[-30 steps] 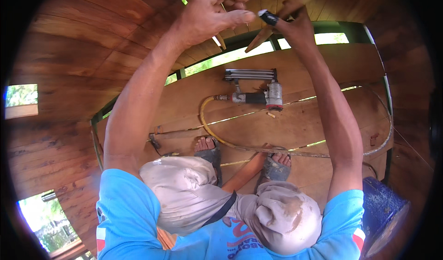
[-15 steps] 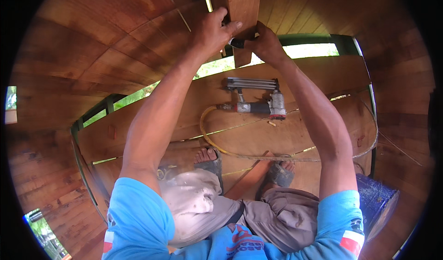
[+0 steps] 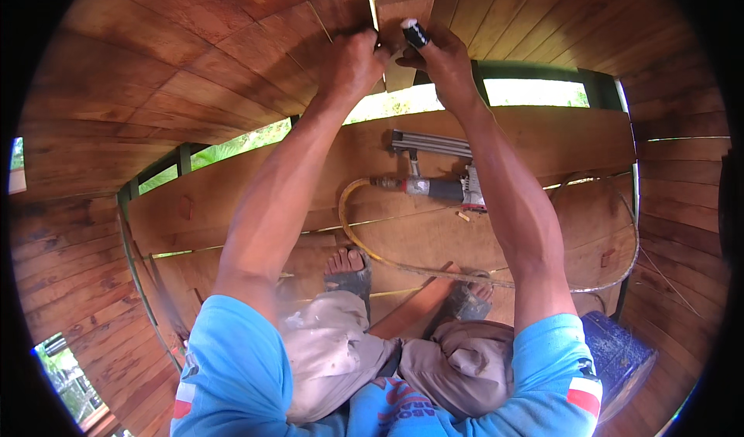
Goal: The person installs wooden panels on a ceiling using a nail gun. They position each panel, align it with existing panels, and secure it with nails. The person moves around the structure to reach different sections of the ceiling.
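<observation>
A short wooden board (image 3: 407,7) stands against the plank wall ahead, between my two hands. My left hand (image 3: 353,67) is curled closed at the board's left edge, beside a bright gap; its fingertips are partly hidden. My right hand (image 3: 448,63) grips the board's right side, thumb across its front face. Something black with a white end (image 3: 415,34) is at that thumb; whether it is a wrapping or a held item I cannot make out. Below the right forearm lies a pneumatic nail gun (image 3: 442,185), partly covered by that arm.
A yellowish air hose (image 3: 346,220) loops from the nail gun across the wooden floor planks (image 3: 232,204). A loose wood strip (image 3: 418,301) lies between my sandalled feet. A blue drum-like container (image 3: 616,356) stands at my right. Open gaps show between planks, with greenery outside.
The board's top edge has come down into view. My left hand has moved lower and its fingers have curled in. My right thumb has swung upward onto the board's face.
</observation>
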A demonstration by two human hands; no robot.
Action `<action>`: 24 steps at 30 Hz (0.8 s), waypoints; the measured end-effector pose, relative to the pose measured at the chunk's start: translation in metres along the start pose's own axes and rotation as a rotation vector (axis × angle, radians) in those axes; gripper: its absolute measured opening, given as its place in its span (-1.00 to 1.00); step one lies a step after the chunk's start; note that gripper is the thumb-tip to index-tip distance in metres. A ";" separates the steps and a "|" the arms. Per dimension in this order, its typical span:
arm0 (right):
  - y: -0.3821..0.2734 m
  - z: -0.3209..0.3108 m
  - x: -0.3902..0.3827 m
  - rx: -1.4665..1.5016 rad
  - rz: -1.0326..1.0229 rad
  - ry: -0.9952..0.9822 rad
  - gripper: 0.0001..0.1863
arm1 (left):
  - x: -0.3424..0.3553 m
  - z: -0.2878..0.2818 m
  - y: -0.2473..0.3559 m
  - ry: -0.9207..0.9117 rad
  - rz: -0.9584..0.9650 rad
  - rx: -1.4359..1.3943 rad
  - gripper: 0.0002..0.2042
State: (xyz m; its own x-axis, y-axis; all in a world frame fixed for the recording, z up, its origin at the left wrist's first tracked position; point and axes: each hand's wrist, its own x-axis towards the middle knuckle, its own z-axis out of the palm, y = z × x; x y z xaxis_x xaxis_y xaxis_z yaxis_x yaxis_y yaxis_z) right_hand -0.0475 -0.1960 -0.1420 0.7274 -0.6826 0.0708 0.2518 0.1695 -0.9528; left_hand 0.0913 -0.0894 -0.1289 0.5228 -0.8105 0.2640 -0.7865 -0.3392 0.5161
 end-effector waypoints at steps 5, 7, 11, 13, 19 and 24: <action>0.001 0.007 0.016 0.048 0.010 0.060 -0.38 | -0.002 -0.016 0.007 0.105 0.032 0.062 -0.73; 0.002 0.009 0.018 0.078 0.007 0.101 -0.40 | -0.002 -0.018 0.010 0.113 0.045 0.059 -0.72; 0.003 0.009 0.018 0.132 0.041 0.132 -0.46 | -0.002 -0.017 0.011 0.179 0.096 0.059 -0.71; 0.004 0.008 0.019 0.130 0.055 0.124 -0.50 | -0.001 -0.015 0.011 0.205 0.100 0.014 -0.70; 0.004 0.008 0.025 0.201 0.037 0.090 -0.58 | 0.002 -0.013 0.012 0.251 0.108 0.021 -0.68; 0.005 0.009 0.027 0.284 0.023 0.071 -0.59 | -0.001 -0.016 0.008 0.222 0.051 0.040 -0.63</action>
State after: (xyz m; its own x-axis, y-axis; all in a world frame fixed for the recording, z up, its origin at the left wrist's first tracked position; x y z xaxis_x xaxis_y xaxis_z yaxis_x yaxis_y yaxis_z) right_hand -0.0209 -0.2072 -0.1418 0.6909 -0.7227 0.0192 0.4115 0.3712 -0.8324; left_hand 0.0901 -0.0833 -0.1121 0.5381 -0.7039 0.4637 -0.8237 -0.3225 0.4663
